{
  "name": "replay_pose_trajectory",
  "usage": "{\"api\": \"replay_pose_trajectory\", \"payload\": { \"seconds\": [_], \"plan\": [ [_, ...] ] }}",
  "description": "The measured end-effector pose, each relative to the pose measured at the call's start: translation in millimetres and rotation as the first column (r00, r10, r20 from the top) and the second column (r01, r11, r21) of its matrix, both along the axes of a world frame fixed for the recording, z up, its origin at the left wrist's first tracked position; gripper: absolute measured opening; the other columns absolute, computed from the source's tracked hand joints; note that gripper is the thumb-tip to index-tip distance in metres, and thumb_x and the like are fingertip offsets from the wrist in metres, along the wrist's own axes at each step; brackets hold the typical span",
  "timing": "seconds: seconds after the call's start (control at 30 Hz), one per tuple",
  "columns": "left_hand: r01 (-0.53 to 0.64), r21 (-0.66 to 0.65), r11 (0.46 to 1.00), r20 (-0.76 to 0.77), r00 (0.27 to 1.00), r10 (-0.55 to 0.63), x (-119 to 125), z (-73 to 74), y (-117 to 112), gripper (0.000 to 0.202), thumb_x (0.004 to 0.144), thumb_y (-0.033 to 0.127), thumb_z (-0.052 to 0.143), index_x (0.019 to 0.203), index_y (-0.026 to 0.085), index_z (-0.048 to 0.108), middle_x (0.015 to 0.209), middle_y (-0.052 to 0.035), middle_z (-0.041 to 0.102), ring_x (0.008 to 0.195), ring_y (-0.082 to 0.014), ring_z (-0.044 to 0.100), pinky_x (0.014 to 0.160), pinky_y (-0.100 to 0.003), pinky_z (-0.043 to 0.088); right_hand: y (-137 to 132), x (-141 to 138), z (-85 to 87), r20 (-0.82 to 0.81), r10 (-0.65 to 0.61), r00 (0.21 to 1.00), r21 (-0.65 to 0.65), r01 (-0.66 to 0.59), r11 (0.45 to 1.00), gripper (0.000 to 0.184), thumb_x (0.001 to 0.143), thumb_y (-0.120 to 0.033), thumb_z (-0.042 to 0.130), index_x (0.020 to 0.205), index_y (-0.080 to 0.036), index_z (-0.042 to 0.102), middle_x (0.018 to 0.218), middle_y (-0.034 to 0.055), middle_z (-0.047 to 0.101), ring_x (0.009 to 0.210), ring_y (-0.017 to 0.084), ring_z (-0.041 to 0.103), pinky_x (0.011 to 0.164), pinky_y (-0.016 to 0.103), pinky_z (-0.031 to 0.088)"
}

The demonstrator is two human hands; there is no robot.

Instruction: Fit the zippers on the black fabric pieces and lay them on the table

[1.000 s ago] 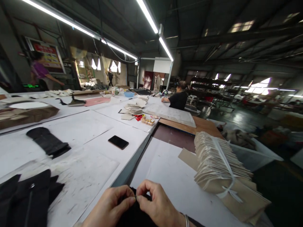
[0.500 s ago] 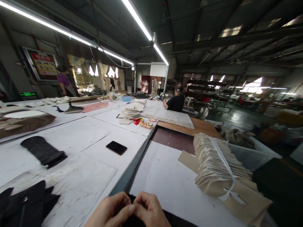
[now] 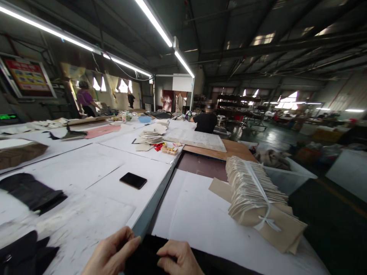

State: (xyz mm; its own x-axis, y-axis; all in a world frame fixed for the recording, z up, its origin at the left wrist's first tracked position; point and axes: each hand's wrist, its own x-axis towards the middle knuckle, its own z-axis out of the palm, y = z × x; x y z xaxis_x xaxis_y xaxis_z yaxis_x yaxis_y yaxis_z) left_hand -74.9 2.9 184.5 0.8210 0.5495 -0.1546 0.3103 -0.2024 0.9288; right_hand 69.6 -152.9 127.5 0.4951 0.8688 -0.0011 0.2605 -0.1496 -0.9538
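At the bottom edge of the view, both my hands hold a piece of black fabric [image 3: 149, 250] that lies on the white table. My left hand [image 3: 110, 254] grips its left edge, with the thumb laid on top. My right hand [image 3: 179, 259] presses curled fingers onto the cloth a little to the right. The two hands are a short way apart.
A tied bundle of tan cut pieces [image 3: 258, 196] lies at the right. A black phone [image 3: 133, 180] rests on the table ahead, with black fabric pieces [image 3: 28, 193] to the left. A seated person in black [image 3: 205, 121] works at the far end. Another person [image 3: 86, 101] stands far left.
My hands were pinched together over the black fabric; they have now drawn apart along it. The view has swung slightly right and up.
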Motion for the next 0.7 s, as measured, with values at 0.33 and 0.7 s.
{"api": "replay_pose_trajectory", "payload": {
  "seconds": [0.33,0.7],
  "plan": [
    [-0.451,0.115,0.885,0.174,0.886,0.429,-32.9,53.3,55.1,0.037,0.076,0.052,0.063,0.061,0.02,0.049,0.056,0.0058,0.039,0.053,-0.0124,0.034,0.049,-0.024,0.028,-4.9,40.0,-0.6,-0.243,0.287,0.927,-0.198,-0.337,0.921,0.011,0.068,-0.016,0.065,0.058,-0.017,0.069,0.05,-0.0053,0.057,0.049,0.01,0.045,0.047,0.021,0.03],
    [-0.682,0.254,0.686,0.393,0.721,0.571,-67.7,105.6,136.4,0.061,0.086,0.024,0.059,0.142,0.016,0.038,0.128,-0.0114,0.061,0.057,-0.0039,0.048,0.054,-0.017,0.037,102.0,-2.7,10.6,-0.586,0.486,0.648,0.017,-0.59,0.807,0.043,0.051,-0.043,0.086,0.077,-0.012,0.071,0.068,0.0009,0.07,0.056,0.011,0.06,0.055,0.023,0.046]
  ]
}}
